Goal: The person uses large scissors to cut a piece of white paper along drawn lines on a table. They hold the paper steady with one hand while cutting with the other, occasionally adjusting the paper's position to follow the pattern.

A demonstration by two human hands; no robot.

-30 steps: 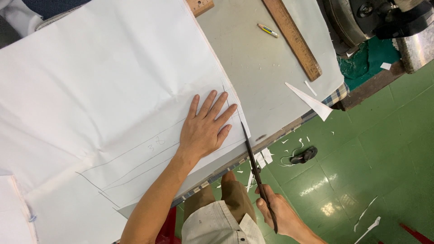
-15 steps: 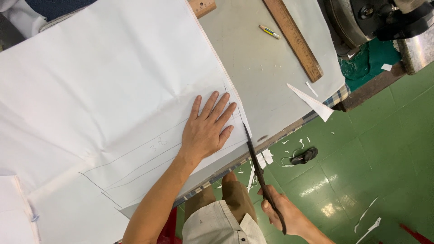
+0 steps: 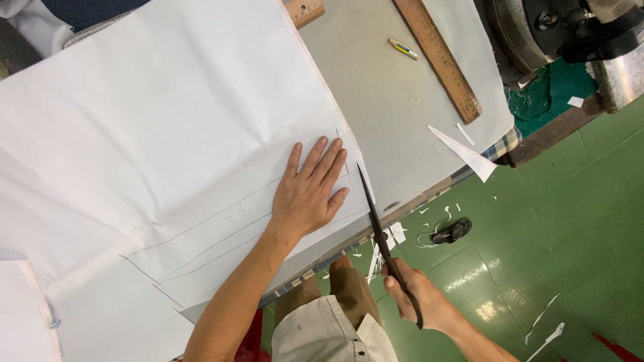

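Observation:
A large white paper sheet [image 3: 168, 127] with pencilled lines lies on the grey table [image 3: 382, 114]. My left hand [image 3: 310, 191] presses flat on the sheet near its right edge, fingers spread. My right hand [image 3: 419, 302] grips the handles of long black scissors [image 3: 379, 231] below the table's edge. The blades point up toward the sheet's right edge, their tip just beside my left fingers.
A long wooden ruler [image 3: 437, 57] and a short pencil [image 3: 402, 48] lie on the table's far side. A triangular paper offcut [image 3: 466, 154] hangs at the table edge. Paper scraps and a dark object [image 3: 453, 231] lie on the green floor. A machine [image 3: 563, 27] stands at the upper right.
The scissors and my right hand have shifted slightly up toward the sheet's edge. My left hand stays pressed in place.

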